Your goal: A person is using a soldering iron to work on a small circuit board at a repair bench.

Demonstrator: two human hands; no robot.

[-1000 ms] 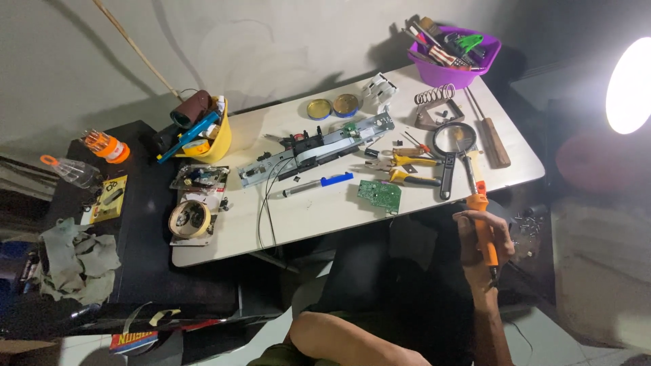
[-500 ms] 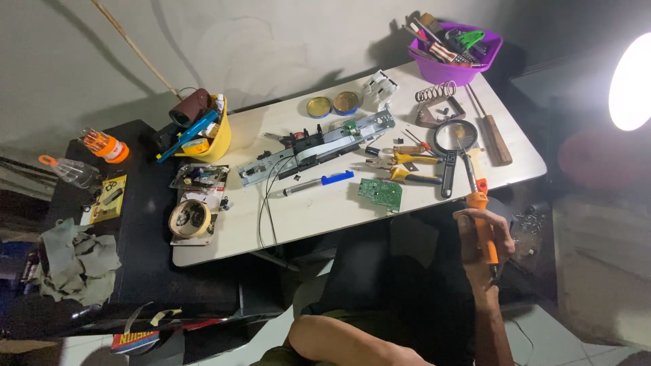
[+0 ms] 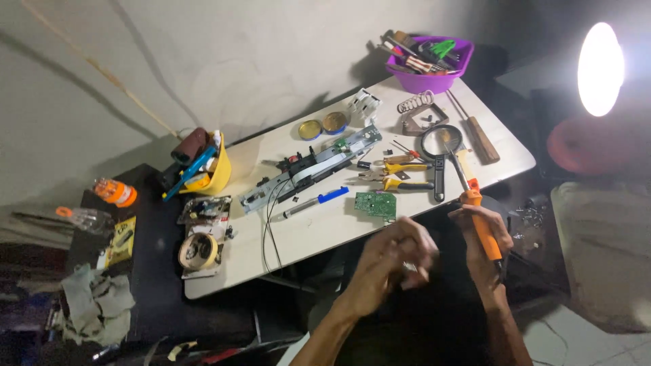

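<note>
We see our right hand (image 3: 483, 227) just off the near edge of the bench (image 3: 325, 234), its fingers clamped round the orange handle of a soldering iron (image 3: 480, 220), whose long axis runs from the wrist up toward the magnifying glass (image 3: 439, 144). The green circuit board (image 3: 375, 204) lies left of the iron's tip on the bench. Our left hand (image 3: 397, 261), blurred, hovers nearer the board, just below it; whether its fingers grip anything we cannot tell.

L hand (image 3: 397, 254) now raised into view, blurred, beside R hand (image 3: 483, 227).
</note>
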